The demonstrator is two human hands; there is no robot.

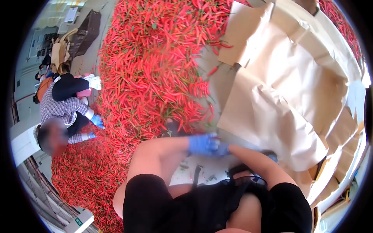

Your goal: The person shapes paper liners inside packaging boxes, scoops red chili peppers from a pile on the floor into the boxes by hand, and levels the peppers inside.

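Both of my hands wear blue gloves and meet in front of my knees, over the pale floor at the edge of a heap of red chili peppers (pixel 151 70). My left hand (pixel 202 144) reaches in from the left and is smeared by motion. Close against it, partly overlapped, is my right hand (pixel 223 149), also blurred. Whether either one holds a chili cannot be made out. A few loose chilies (pixel 212 71) lie on the floor beyond the hands. Right of them is a large sheet of brown paper (pixel 272 101), creased and spread out.
At the left, a co-worker in a checked shirt (pixel 58 103) crouches by the heap, blue-gloved hands (pixel 97 121) on the chilies. Behind that person are a dark plastic crate (pixel 86 33) and brown bags (pixel 61 52). More chilies (pixel 342 27) lie beyond the paper at upper right.
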